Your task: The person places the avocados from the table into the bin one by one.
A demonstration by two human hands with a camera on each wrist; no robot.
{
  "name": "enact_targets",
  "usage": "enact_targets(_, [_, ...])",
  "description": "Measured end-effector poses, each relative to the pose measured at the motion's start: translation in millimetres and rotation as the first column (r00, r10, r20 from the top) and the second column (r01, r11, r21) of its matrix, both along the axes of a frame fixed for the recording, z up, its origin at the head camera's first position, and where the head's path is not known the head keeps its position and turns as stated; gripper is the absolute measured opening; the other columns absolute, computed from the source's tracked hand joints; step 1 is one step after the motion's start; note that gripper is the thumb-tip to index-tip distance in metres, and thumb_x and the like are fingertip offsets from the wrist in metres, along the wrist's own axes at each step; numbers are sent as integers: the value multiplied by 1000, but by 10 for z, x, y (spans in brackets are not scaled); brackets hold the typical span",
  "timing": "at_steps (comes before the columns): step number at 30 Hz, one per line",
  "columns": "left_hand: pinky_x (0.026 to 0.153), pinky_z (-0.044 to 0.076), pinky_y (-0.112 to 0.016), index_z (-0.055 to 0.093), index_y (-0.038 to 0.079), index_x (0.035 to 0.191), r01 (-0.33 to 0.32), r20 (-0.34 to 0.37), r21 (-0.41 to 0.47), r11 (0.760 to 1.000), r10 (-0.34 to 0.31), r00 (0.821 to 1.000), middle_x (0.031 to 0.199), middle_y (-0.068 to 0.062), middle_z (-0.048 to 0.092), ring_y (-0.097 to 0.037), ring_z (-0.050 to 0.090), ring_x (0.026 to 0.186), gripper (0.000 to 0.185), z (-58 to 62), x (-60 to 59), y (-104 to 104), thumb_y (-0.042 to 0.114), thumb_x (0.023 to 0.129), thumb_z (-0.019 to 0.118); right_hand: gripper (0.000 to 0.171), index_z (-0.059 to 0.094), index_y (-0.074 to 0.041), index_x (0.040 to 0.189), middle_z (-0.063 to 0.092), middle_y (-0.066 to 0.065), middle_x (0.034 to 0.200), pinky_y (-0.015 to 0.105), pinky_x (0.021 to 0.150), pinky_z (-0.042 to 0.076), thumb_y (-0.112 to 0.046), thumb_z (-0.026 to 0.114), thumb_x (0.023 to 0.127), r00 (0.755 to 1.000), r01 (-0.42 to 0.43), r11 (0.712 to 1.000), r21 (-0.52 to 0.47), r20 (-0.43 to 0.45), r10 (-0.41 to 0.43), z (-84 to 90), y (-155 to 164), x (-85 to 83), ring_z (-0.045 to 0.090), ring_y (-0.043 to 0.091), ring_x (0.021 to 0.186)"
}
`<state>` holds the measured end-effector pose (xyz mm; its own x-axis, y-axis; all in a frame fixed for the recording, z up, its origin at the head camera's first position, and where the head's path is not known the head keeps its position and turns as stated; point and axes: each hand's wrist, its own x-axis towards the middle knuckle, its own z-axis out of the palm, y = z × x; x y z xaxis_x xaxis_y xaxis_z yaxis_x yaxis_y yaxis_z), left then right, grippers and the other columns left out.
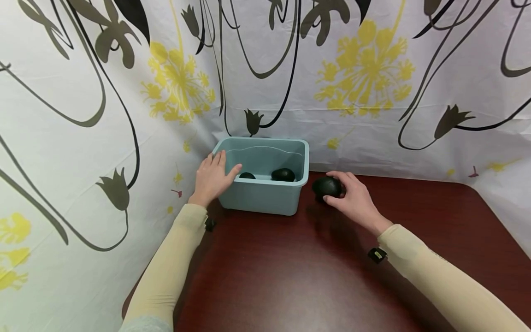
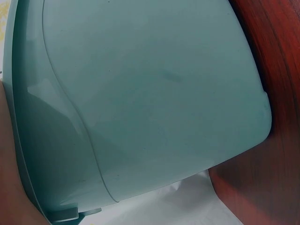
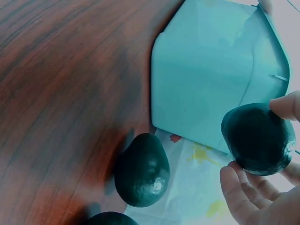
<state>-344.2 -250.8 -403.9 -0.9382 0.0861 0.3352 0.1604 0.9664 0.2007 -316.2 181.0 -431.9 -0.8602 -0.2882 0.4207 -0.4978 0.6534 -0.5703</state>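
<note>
We read no writing. Right hand (image 1: 352, 198) grips avocado (image 1: 327, 187) beside bin (image 1: 265, 196); left hand (image 1: 212, 177), fingers straight, rests on bin's left rim.

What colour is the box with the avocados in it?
Light teal blue box, clearest in the head view.

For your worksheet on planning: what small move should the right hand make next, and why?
Probably carry the avocado left over the bin's rim: the right hand already grips it beside the bin, two avocados lie inside, and the left hand steadies the bin.
</note>
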Motion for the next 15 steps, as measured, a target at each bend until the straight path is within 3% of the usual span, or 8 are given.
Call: enact_targets(15, [121,17,-51,24,5,160,1,1,7,1000,-1,1000,161,-17,32,-38,20,150,105,7,7,-7,84,91,18,62,55,-23,142,56,1,117,36,74,51,-31,81,86,1000,-1,998,-56,11,2,133,-12,4,58,19,88])
